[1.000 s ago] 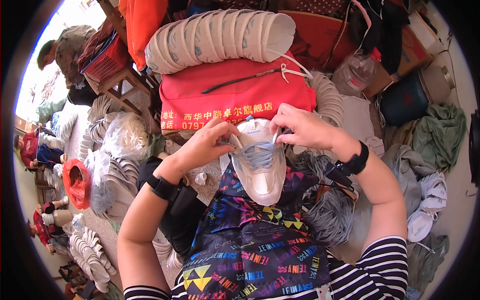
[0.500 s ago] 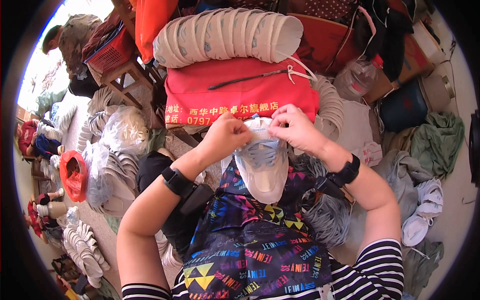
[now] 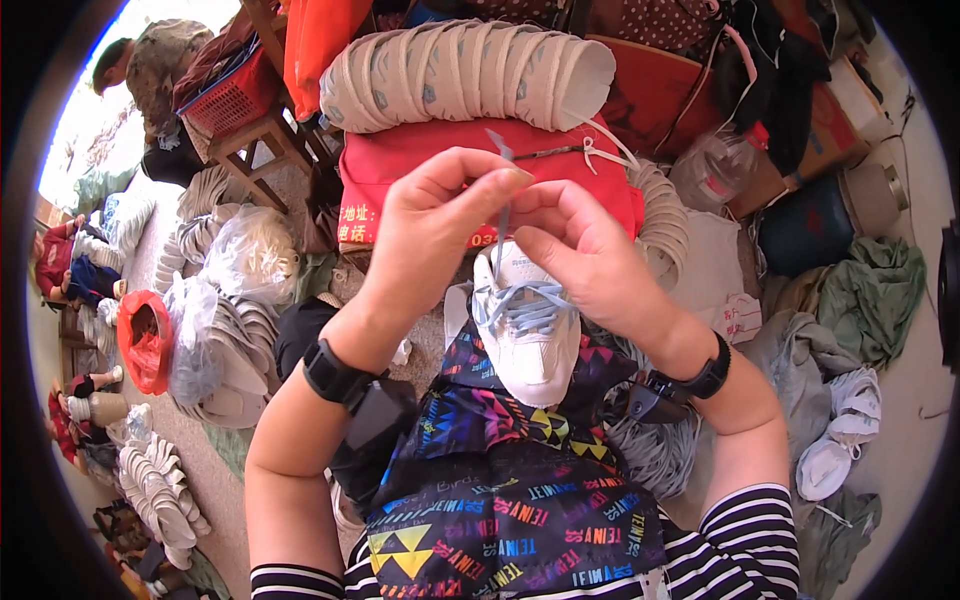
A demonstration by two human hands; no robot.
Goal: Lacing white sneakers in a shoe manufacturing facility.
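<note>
A white sneaker (image 3: 537, 365) with pale blue laces (image 3: 535, 310) stands toe toward me at the upper edge of my dark printed apron (image 3: 480, 480). My left hand (image 3: 440, 205) is closed above its tongue, thumb and forefinger pinching a blue lace. One lace end (image 3: 498, 143) sticks up past those fingertips, and the strand runs down to the shoe's left eyelets. Close beside that strand is my right hand (image 3: 590, 255), fingers curled and thumb apart from the forefinger. I see nothing gripped in it.
Beyond my hands, a row of nested shoe uppers (image 3: 460, 75) lies on a red cloth (image 3: 400, 160). A bundle of grey laces (image 3: 655, 445) hangs by my right forearm. Bagged shoe parts (image 3: 250, 250) and a red bag (image 3: 145, 345) sit left; a plastic jug (image 3: 715, 165) stands right.
Both hands have risen from the shoe's tongue and come together above it. A lace is now drawn upward in my left fingers, and my right hand has shifted left toward it.
</note>
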